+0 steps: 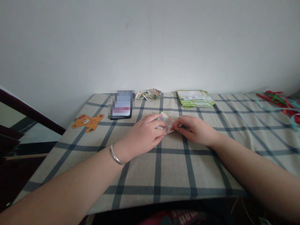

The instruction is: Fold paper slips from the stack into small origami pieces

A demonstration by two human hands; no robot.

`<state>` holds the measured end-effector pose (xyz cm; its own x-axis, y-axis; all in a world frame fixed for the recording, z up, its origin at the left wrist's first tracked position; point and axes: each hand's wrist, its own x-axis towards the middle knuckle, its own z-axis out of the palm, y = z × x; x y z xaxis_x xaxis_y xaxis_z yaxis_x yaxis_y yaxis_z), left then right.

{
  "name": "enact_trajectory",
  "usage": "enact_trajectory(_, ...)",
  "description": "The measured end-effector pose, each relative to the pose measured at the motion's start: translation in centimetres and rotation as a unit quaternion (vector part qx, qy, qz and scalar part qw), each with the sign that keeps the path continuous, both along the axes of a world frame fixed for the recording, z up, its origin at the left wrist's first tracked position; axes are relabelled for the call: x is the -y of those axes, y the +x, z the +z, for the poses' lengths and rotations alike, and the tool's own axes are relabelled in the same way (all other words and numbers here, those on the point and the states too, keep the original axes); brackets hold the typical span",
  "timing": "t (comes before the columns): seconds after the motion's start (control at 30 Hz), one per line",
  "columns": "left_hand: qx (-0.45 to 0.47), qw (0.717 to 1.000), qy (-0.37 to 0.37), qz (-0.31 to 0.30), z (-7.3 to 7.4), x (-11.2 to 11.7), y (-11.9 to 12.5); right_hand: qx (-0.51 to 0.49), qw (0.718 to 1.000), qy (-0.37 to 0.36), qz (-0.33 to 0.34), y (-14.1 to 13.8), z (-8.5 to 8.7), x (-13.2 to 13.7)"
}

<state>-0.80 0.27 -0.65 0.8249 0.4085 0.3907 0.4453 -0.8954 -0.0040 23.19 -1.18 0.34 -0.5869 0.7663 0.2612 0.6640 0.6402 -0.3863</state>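
Observation:
A small folded printed paper (167, 122), white with orange and green print, lies on the tablecloth between my hands. My left hand (146, 129) holds its left side, fingers bent over the sheet and partly covering it. At the paper's right corner, my right hand (193, 128) pinches the edge between thumb and curled fingers. A silver bracelet (116, 155) circles my left wrist. Behind the left hand rest several folded paper pieces (150, 94) with similar print.
A checked cloth (174, 170) covers the table. A phone (121, 106) lies at the back left, near a bear-shaped sticker (87, 122). A stack of green printed leaflets (195, 98) sits at the back right. Red and green ribbons (278, 101) lie far right. A wall (150, 47) stands behind.

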Motion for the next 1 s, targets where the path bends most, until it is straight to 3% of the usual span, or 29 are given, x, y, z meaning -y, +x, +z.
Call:
enact_trajectory(0.33, -0.005, 0.998, -0.052, -0.024, -0.3, 0.1, 0.2, -0.069, 0.992, -0.006, -0.105, -0.7, -1.0, -0.8)
enact_trajectory(1.0, 0.000, 0.998, -0.068, -0.006, -0.3, 0.4, 0.6, -0.098, 0.990, 0.010, -0.103, -1.3, -1.8, -1.8)
